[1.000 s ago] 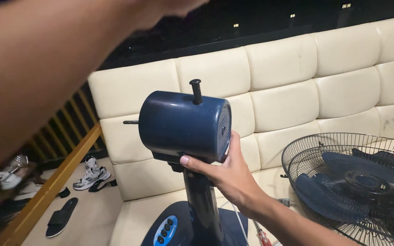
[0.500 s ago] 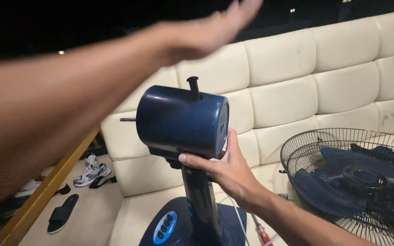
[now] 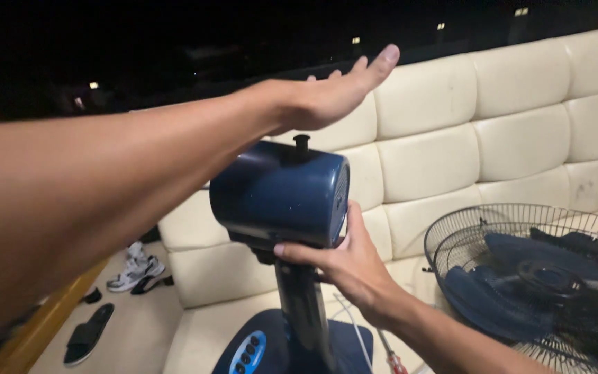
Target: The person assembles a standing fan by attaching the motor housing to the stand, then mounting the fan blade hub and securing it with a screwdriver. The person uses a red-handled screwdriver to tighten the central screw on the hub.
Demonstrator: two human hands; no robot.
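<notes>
1. Your right hand (image 3: pixel 351 266) is under the rear of the dark blue fan motor housing (image 3: pixel 278 194), thumb lying along its lower edge, fingers (image 3: pixel 351 223) reaching up against the vented back face. They press on the housing rather than close round it.
2. Your left hand (image 3: pixel 327 97) hovers flat above the housing, palm down, fingers straight and together, gripping nothing. It sits just over the small black knob (image 3: pixel 301 145) that sticks up from the top of the housing, not touching it.
3. The housing sits on its blue pole (image 3: pixel 302 312), which rises from the round base (image 3: pixel 250 346) with a pale blue button panel.
4. The whole fan stands on the seat of a cream padded sofa (image 3: pixel 520 118).
5. To your right, on the sofa, lies the wire fan guard (image 3: pixel 465 228) with the blue blades (image 3: pixel 513 277) inside it, well apart from the housing.
6. A red-handled screwdriver (image 3: pixel 392 359) lies by the base, next to a white cord (image 3: pixel 354 325).
7. Down left on the floor: white trainers (image 3: pixel 133 271) and a black sandal (image 3: pixel 88 332).
</notes>
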